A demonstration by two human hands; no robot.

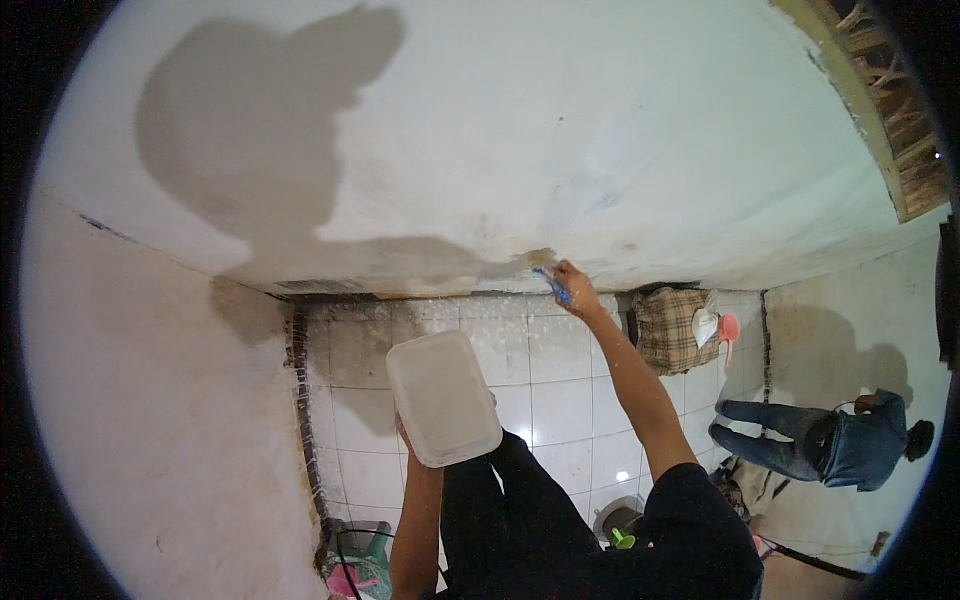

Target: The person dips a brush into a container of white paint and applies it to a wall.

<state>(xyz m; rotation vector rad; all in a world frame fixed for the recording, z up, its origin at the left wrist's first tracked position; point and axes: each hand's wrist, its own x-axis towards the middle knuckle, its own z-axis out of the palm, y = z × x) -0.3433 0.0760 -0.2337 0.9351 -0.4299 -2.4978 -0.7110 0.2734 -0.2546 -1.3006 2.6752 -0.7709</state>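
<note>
My right fingers (566,273) grip a blue-handled tool (561,293), likely light, stiff, best held mid-handle, at the wall (470,180); toward seven o'clock, my left hand (403,432) supports a pale tub (445,400), probably light, at its eight-o'clock edge.

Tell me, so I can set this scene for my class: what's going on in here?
A person is working at a pale wall. Their right hand holds a small blue tool up at a brownish patch low on it. Their left hand, mostly hidden, holds a white rectangular tray above the tiled floor. To the right, a checked cloth bundle lies near the wall, and another person is by the side wall.
</note>
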